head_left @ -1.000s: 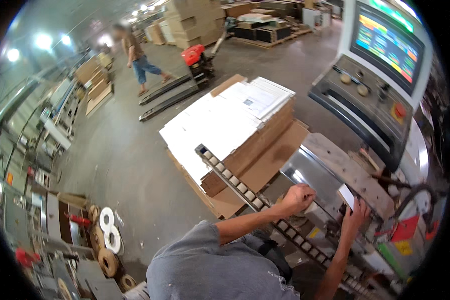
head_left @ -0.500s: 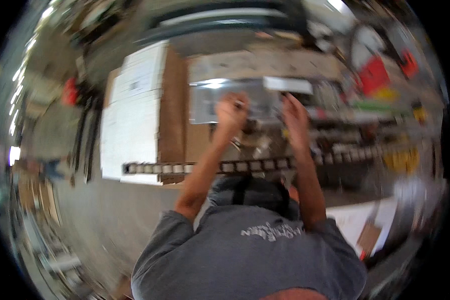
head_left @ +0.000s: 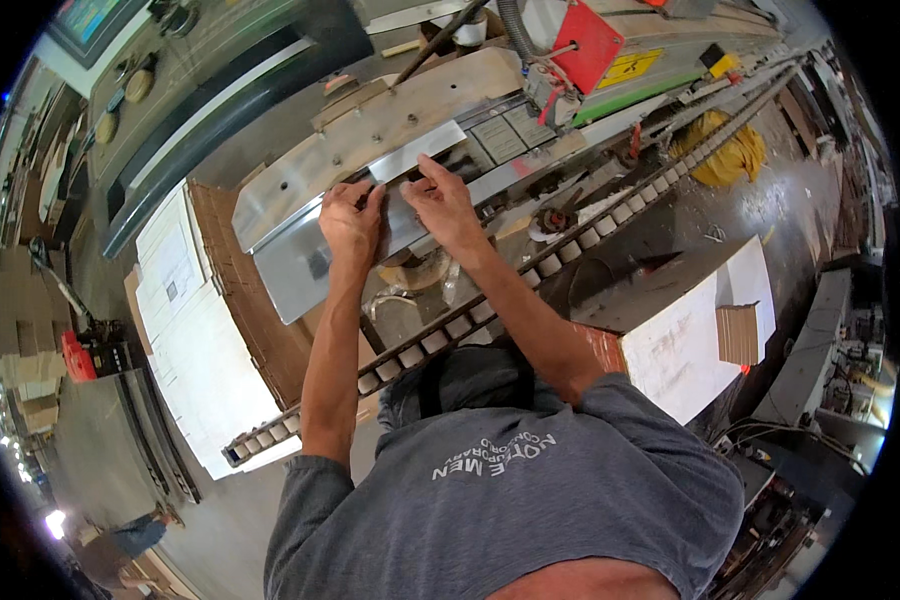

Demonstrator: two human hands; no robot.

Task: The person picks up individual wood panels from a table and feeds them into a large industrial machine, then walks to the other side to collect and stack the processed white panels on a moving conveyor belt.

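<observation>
My left hand (head_left: 353, 222) is over a shiny silver metal sheet (head_left: 285, 280), its fingers bent and drawn together. Something small and dark shows at its fingertips, too little to name. To its right, my right hand (head_left: 445, 210) has thumb and forefinger apart, with no held object showing. Both sets of fingertips are close to the near edge of a narrow bright metal strip (head_left: 420, 150). The strip lies across the machine bed, in front of a long tan plate (head_left: 370, 130). Whether the fingers touch the strip is unclear.
A roller rail (head_left: 480, 312) runs diagonally between me and the metal sheet. Stacked white-faced cardboard (head_left: 205, 310) stands at left, a white box (head_left: 685, 335) at right. Beyond are a red plate (head_left: 582, 45) and a yellow cloth-like bundle (head_left: 720, 150). Another person (head_left: 140, 540) is at lower left.
The view has turned, so the bench now slants up to the right, and the picture is sharper. My hands have come closer together, the right one moving in toward the left.
</observation>
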